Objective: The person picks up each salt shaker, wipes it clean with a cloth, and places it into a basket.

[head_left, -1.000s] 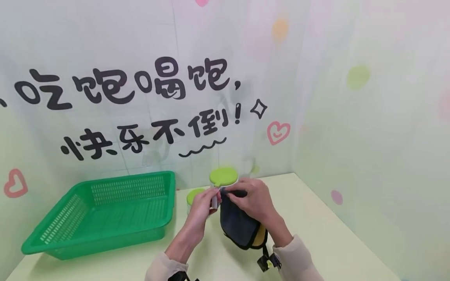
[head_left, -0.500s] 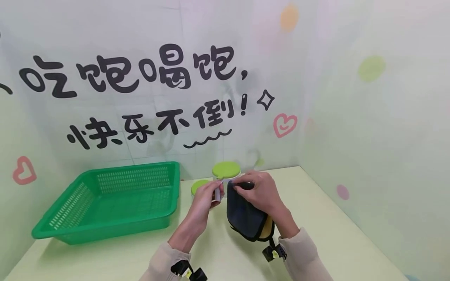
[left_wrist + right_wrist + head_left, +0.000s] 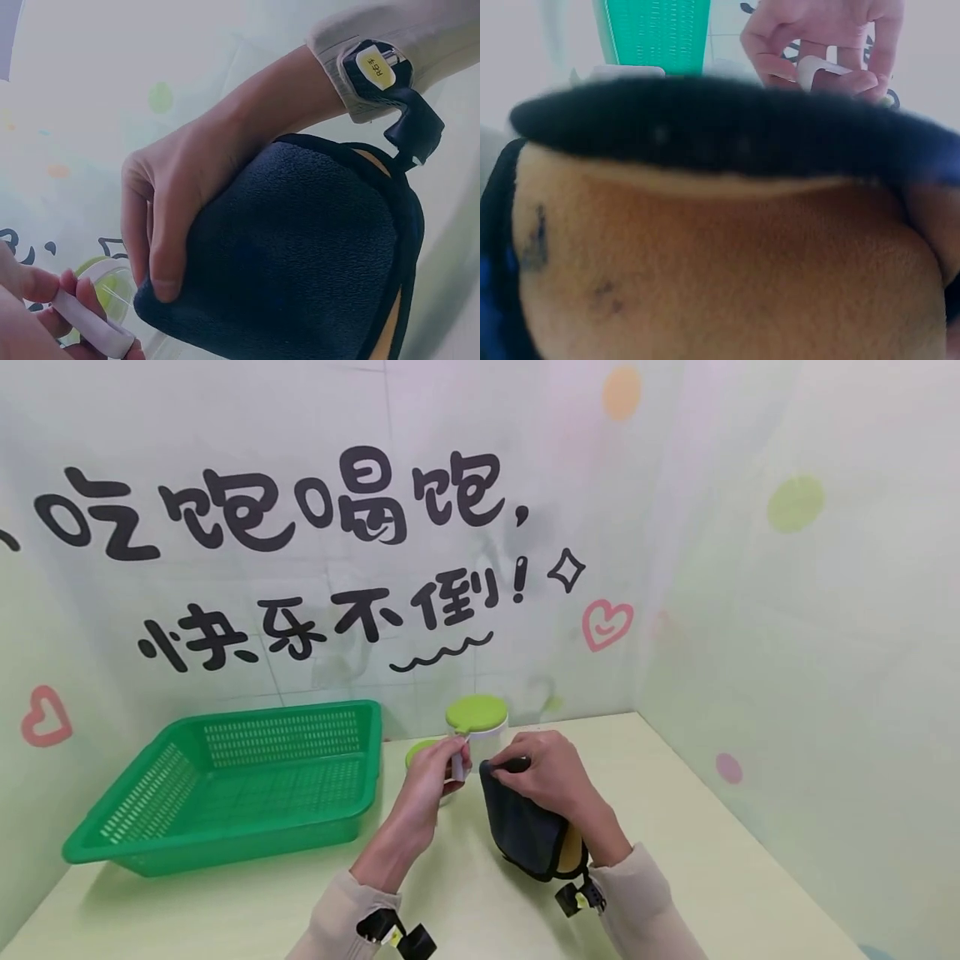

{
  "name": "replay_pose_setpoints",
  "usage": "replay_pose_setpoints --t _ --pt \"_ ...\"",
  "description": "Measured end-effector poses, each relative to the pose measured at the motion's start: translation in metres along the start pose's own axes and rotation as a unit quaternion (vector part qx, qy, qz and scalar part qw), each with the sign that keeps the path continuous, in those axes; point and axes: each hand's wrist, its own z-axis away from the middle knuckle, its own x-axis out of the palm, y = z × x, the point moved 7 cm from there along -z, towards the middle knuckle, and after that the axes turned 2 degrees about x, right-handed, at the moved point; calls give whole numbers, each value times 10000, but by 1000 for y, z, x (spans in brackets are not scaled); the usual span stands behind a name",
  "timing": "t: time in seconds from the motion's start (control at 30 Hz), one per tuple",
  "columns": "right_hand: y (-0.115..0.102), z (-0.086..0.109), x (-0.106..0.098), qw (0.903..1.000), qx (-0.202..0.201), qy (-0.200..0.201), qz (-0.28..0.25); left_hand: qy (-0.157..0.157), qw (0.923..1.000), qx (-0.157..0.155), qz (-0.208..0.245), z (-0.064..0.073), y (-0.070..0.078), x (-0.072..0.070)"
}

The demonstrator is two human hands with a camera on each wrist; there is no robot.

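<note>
My right hand (image 3: 551, 777) pinches one corner of a folded cloth (image 3: 521, 827), dark blue and fuzzy outside, tan inside, with black edging. The rest of the cloth hangs down below that hand. Dark smudges mark the tan face (image 3: 705, 255) in the right wrist view. My left hand (image 3: 423, 785) grips a small white curved piece (image 3: 97, 330), whose exact kind I cannot tell. Fingers curl round it, partly hiding it. The left hand is beside the pinched corner, with a small gap between. Thin pale lines show near the corner in the left wrist view.
A green plastic basket (image 3: 247, 853) with slotted walls stands on the table (image 3: 675, 860) at left. Behind the hands are a larger jar with a green lid (image 3: 477, 713) and a smaller green-lidded jar (image 3: 417, 750). Printed wall sheets enclose the back and right.
My hands, together at the cloth's corner a second ago, are now slightly apart. The left hand still holds the white piece, the right the cloth. The head view has shifted a little.
</note>
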Motion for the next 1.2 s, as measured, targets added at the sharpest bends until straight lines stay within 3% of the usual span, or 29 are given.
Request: replay_pose_setpoints --t 0.33,0.53,0.7,1.2 --pt "1 2 9 9993 -24 -380 16 -35 10000 34 30 2 -1 -2" --pt "3 3 6 9992 49 -389 -104 -60 10000 45 -17 2 -3 -3" --pt "4 2 4 9991 108 -400 129 -68 9999 137 -57 1 -2 -1" --pt "-5 1 -14 9977 -253 617 117 13 9997 134 -187 1 -3 -1"
